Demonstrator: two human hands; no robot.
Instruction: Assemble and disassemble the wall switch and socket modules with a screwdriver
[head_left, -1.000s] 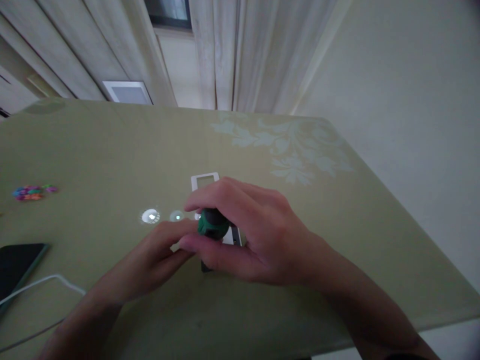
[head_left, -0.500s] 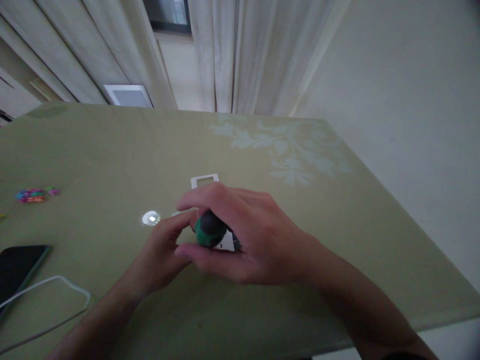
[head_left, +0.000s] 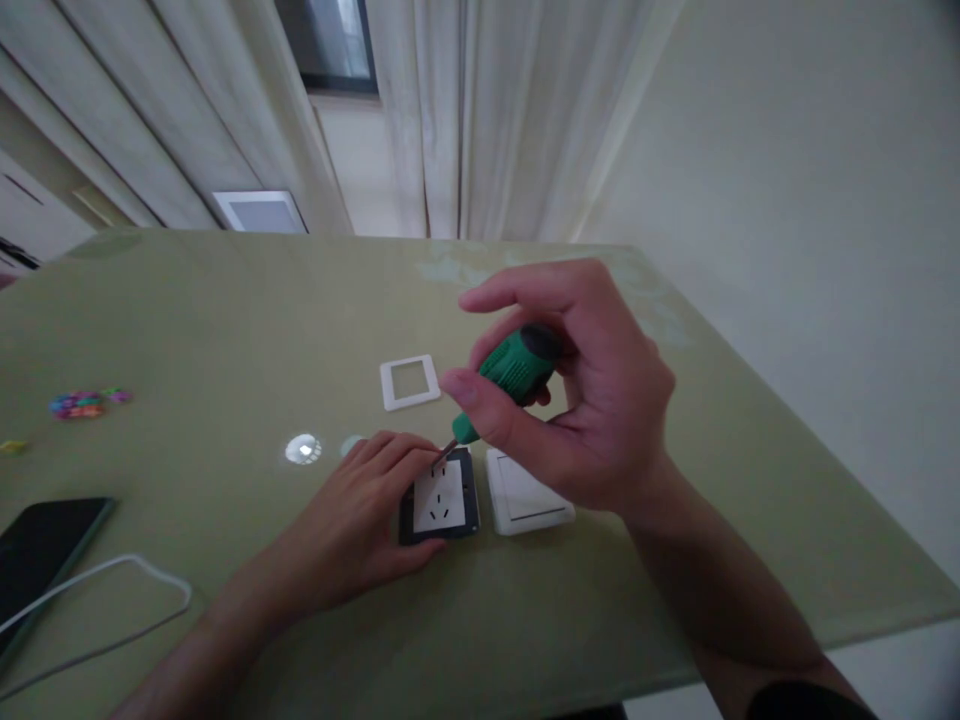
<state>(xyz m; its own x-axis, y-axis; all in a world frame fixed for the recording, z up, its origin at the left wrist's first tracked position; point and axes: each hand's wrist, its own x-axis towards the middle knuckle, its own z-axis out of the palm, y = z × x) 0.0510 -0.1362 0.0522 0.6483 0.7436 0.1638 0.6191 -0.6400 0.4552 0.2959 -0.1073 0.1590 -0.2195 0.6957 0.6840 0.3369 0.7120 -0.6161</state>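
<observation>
My right hand [head_left: 577, 390] grips a green and black screwdriver [head_left: 514, 365] by its handle, tilted with the tip down to the left. The tip meets the upper part of a wall socket [head_left: 439, 500], which has a white face in a dark frame and lies on the table. My left hand [head_left: 375, 505] is closed around the socket's left side, fingers along the top and thumb at the lower edge. Just right of it lies a white wall switch [head_left: 525, 495], partly covered by my right hand. A white square cover frame [head_left: 410, 382] lies behind the socket.
A dark phone or tablet [head_left: 45, 550] and a white cable [head_left: 142, 565] lie at the left on the green-covered table [head_left: 247, 320]. Small colourful pieces [head_left: 79, 404] sit farther back, with a yellow bit [head_left: 13, 447]. Curtains [head_left: 517, 120] hang beyond the table.
My right hand has moved up and right, and the screwdriver now leans instead of standing upright. The socket and switch have come into view. The view has shifted slightly.
</observation>
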